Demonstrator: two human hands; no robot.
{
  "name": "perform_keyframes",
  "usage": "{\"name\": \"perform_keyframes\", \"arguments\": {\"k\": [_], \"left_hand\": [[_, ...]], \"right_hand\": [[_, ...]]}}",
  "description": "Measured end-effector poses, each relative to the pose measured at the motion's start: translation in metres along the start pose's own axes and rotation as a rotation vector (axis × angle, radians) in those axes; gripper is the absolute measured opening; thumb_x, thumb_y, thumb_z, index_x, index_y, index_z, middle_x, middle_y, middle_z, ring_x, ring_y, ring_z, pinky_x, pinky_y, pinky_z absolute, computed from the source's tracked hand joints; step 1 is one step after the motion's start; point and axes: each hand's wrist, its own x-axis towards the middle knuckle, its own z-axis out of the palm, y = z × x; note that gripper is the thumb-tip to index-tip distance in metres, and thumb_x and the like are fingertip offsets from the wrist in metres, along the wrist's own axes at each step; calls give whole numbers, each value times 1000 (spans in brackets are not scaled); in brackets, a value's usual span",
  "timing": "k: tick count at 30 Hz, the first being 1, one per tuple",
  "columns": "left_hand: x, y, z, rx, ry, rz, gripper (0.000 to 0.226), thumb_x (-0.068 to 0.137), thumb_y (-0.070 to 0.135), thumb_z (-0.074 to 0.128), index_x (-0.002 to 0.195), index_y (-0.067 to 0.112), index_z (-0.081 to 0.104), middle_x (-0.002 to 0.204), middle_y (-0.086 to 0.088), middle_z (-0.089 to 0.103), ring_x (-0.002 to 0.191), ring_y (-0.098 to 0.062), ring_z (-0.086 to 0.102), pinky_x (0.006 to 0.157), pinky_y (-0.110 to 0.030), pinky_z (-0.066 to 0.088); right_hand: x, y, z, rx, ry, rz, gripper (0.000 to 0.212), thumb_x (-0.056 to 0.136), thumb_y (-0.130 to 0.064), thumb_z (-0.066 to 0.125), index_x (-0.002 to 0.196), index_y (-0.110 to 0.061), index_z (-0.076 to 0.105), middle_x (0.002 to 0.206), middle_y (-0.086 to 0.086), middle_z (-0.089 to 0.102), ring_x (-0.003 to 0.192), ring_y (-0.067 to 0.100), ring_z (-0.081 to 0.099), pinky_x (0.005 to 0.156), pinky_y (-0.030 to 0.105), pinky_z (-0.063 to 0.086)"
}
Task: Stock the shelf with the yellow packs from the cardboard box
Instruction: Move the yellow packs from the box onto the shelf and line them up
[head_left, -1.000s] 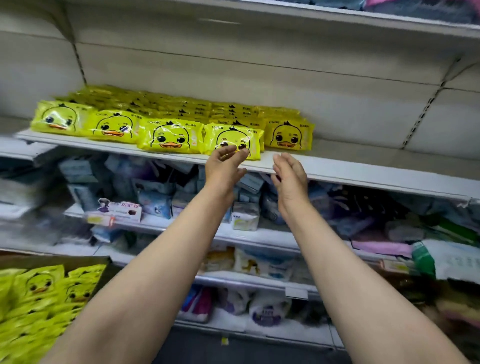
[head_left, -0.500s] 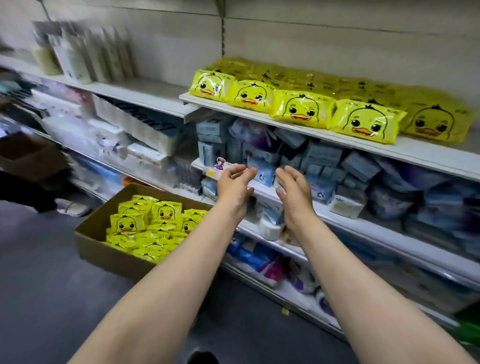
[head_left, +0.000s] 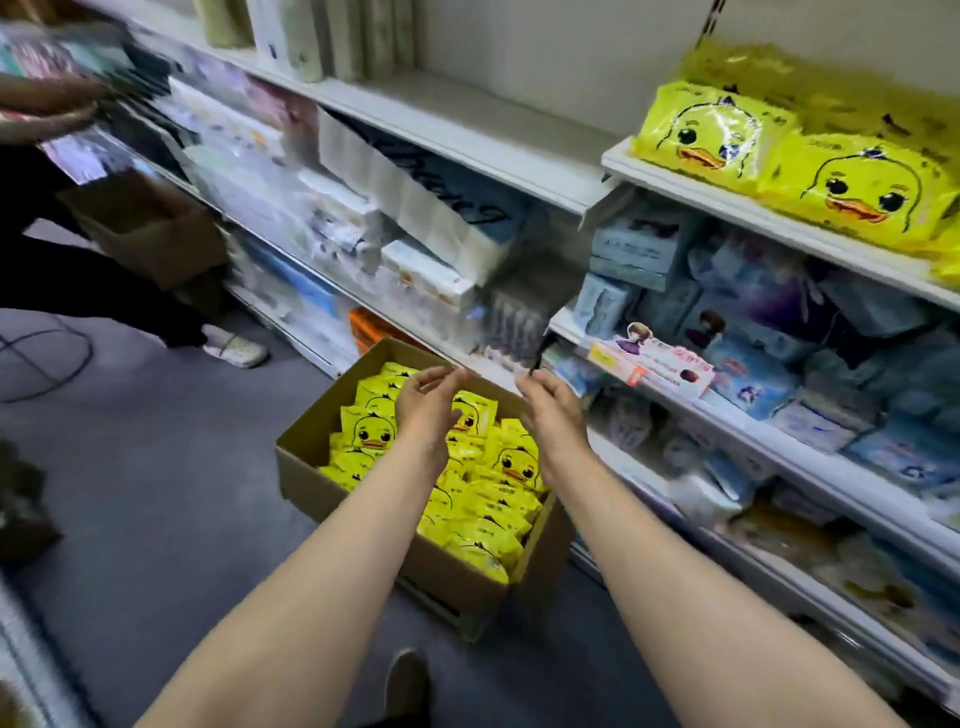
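— Where are your hands?
— Your left hand (head_left: 427, 410) and right hand (head_left: 555, 415) hover loose and empty over the brown cardboard box (head_left: 311, 441).
— And the yellow duck-printed packs (head_left: 470, 519)?
— Inside that box, below your palms.

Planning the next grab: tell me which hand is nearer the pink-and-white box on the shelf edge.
Right. The right hand hangs just left of and below the pink-and-white box; the left hand is farther left, over the cardboard box.

Both hands, left hand (head_left: 426, 410) & right hand (head_left: 553, 415), dropped from shelf to above cardboard box (head_left: 311, 447).
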Motion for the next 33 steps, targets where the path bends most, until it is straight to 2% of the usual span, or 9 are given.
{"name": "perform_keyframes", "arguments": {"k": [4, 9, 12, 16, 19, 21, 23, 27, 33], "left_hand": [[63, 15, -37, 60, 47, -40, 37, 84, 18, 76, 117, 12, 61, 112, -4, 61, 82, -5, 55, 78, -31, 49], [123, 13, -56, 104, 115, -105, 36, 84, 18, 76, 115, 11, 61, 115, -6, 63, 91, -11, 58, 85, -36, 52], [154, 4, -65, 113, 170, -137, 38, 83, 19, 77, 117, 10, 61, 104, 4, 60, 95, -16, 57, 89, -37, 51], [194, -14, -87, 218, 224, -172, 43, 82, 24, 79, 118, 13, 59, 122, -6, 59, 86, -14, 58, 87, -39, 51], [225, -29, -100, 298, 271, -202, 41, 80, 27, 80, 115, 19, 58, 132, -8, 56, 106, -20, 59, 97, -41, 49], [243, -39, -107, 347, 285, -208, 51, 81, 28, 79, 125, 17, 57, 136, -7, 52, 112, -19, 54, 93, -34, 44], [260, -49, -114, 395, 293, -220, 65, 80, 32, 80, 136, 18, 51, 142, -7, 48, 121, -20, 51, 92, -32, 40], [288, -71, -125, 470, 325, -263, 82, 77, 37, 81, 147, 21, 40, 151, -9, 41, 136, -27, 42, 105, -40, 38], [321, -94, -136, 583, 364, -276, 100, 74, 39, 83, 152, 16, 26, 154, -8, 35, 142, -29, 33, 115, -47, 31]], "right_hand": [[28, 23, 55, -17, 9, 83, 42, 87, -27, 74, 125, -15, 61, 113, -3, 65, 101, 9, 61, 101, 36, 46], [66, 50, 87, -105, 26, 180, 46, 87, -29, 74, 128, -16, 59, 126, 2, 64, 112, 14, 60, 107, 41, 45], [97, 68, 95, -168, 28, 240, 47, 86, -30, 74, 128, -16, 59, 126, 3, 64, 114, 16, 59, 108, 45, 44], [134, 94, 99, -238, 26, 337, 55, 87, -34, 73, 136, -15, 55, 137, 0, 56, 126, 21, 53, 110, 44, 42], [164, 109, 104, -276, 45, 429, 62, 86, -38, 74, 141, -20, 50, 141, -2, 53, 127, 26, 52, 102, 39, 42], [184, 121, 106, -304, 59, 469, 70, 84, -43, 75, 144, -23, 45, 146, -2, 49, 127, 28, 52, 96, 39, 40], [201, 137, 108, -328, 86, 488, 78, 83, -45, 75, 148, -23, 39, 150, 0, 44, 130, 29, 50, 100, 41, 41], [226, 162, 109, -388, 164, 500, 91, 82, -46, 77, 154, -20, 27, 156, 4, 36, 139, 28, 40, 112, 44, 37], [253, 194, 118, -453, 261, 457, 95, 78, -39, 82, 152, -13, 29, 153, 8, 41, 137, 27, 45, 109, 36, 39]]}}
